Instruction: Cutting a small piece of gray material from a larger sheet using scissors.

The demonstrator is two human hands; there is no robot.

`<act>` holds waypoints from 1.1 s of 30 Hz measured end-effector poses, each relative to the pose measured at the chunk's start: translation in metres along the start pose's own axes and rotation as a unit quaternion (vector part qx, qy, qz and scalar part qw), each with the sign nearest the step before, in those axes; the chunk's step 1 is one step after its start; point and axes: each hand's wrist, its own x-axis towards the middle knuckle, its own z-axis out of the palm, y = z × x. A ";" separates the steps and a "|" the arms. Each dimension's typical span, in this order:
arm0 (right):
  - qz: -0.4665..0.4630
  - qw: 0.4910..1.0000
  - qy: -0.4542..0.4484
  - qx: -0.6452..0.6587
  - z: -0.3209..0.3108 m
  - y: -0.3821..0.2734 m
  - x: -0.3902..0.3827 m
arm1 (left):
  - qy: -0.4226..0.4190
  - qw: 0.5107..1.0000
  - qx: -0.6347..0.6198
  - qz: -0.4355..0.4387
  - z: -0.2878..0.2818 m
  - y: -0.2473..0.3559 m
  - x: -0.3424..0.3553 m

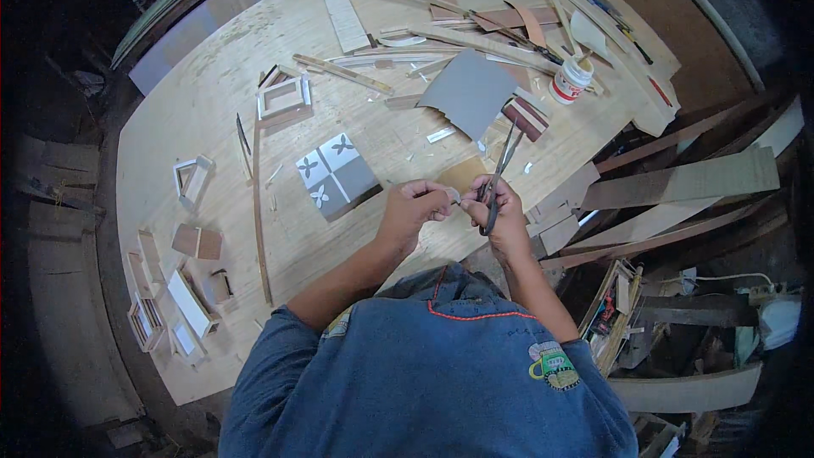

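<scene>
My left hand is closed, its thumb and fingertips pinching a small pale piece too small to name. In my right hand is a pair of dark scissors, blades pointing away from me; its fingertips meet the small piece too. To the left of my hands sits a square box with a white and grey top, a cross of white strips and cut-out petal shapes. Beyond the scissors lie a grey sheet and a small dark red block with a pale stripe.
A white jar with a red label stands at the back right near wood strips. Small wooden frames and boxes lie on the left. One long thin strip crosses the table. Curved boards are stacked on the right.
</scene>
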 end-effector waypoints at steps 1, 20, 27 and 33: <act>0.020 1.000 0.001 -0.003 -0.001 0.002 0.001 | 0.001 1.000 0.003 -0.010 -0.001 -0.001 0.000; 0.041 0.999 0.011 0.017 0.006 0.044 0.015 | -0.010 0.998 -0.035 -0.056 -0.029 -0.039 0.003; 0.042 0.999 0.000 -0.033 0.007 0.063 0.016 | 0.008 0.999 -0.014 -0.042 -0.044 -0.060 0.008; -0.066 0.982 0.061 -0.168 -0.025 0.088 0.032 | 0.078 0.996 0.031 -0.038 -0.058 -0.051 0.016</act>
